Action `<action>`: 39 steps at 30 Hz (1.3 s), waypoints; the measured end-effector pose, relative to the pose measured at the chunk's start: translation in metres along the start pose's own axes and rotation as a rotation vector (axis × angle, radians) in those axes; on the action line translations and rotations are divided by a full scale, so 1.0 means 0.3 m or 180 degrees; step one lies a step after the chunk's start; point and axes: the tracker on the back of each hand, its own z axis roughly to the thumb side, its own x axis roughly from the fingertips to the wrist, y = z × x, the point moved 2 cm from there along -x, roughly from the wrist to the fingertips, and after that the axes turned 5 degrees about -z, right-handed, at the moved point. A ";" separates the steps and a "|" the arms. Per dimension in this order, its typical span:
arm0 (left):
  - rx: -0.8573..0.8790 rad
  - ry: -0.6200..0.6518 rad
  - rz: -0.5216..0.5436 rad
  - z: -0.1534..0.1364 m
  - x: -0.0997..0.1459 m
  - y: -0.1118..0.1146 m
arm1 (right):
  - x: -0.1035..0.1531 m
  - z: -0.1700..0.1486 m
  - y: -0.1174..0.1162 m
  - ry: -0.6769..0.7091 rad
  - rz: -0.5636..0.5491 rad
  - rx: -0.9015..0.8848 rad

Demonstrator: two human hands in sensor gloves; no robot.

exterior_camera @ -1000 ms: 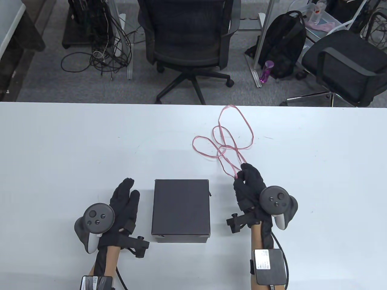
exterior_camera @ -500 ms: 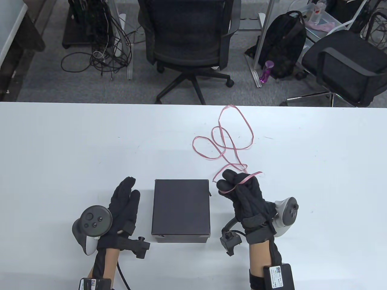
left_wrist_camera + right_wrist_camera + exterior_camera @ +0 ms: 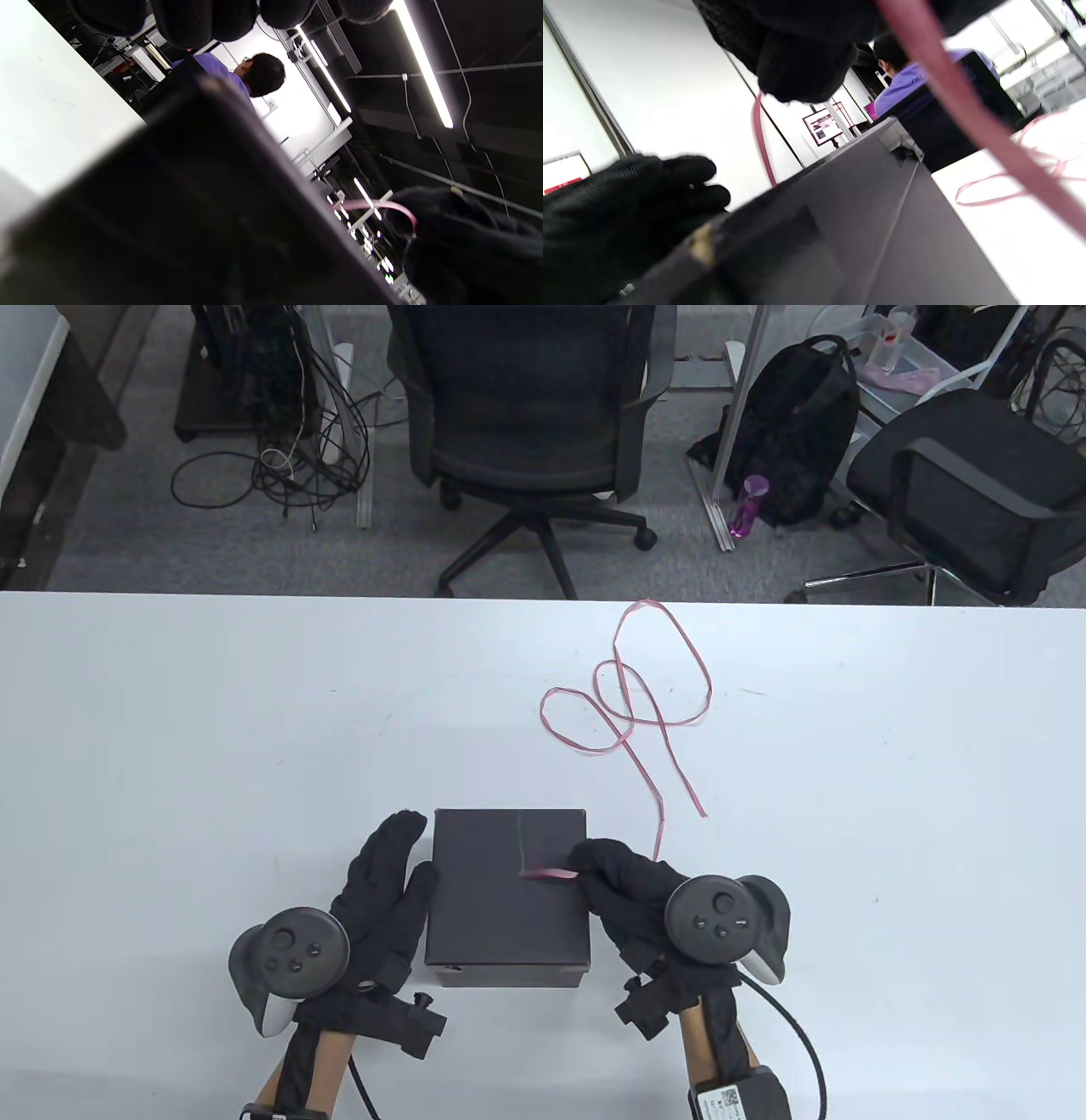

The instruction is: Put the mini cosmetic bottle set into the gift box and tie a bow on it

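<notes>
The closed black gift box (image 3: pixel 507 891) is set on the near counter (image 3: pixel 170 729). The pink ribbon (image 3: pixel 632 712) is pinched over its lid by the right hand (image 3: pixel 628 891); the left hand (image 3: pixel 382 882), fingers straight, is laid against its left side.

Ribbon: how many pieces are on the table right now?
1. The pink ribbon lies looped on the table beyond the black gift box; the right hand pinches one end over the lid. None other visible.

A: Gift box (image 3: pixel 507 891) finish?
B: Matt black card, smooth. Ribbon (image 3: pixel 653 704) was thin pink satin-like tape.
A: Bench (image 3: pixel 212 729)?
B: Smooth white laminate, slight sheen. Gloves were black knit cloth.
</notes>
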 end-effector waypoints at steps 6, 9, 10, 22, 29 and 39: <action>-0.0302 0.0426 -0.0489 0.085 0.007 0.050 | 0.007 0.082 -0.019 0.0399 0.0143 -0.0025; -0.0401 0.0582 -0.0727 0.111 0.011 0.072 | 0.010 0.113 -0.023 0.0568 0.0182 -0.0180; -0.0388 0.0596 -0.0773 0.114 0.011 0.077 | 0.012 0.118 -0.024 0.0596 0.0197 -0.0231; -0.1508 0.0677 -0.0311 0.171 0.036 0.108 | 0.018 0.148 -0.063 0.0670 0.0371 -0.0848; -0.1696 0.0257 0.0324 0.087 0.018 0.009 | 0.015 0.080 -0.010 0.0323 0.0475 -0.0214; -0.2335 -0.0830 0.0290 -0.160 -0.025 -0.040 | 0.046 -0.111 0.111 -0.0467 -0.0001 0.0688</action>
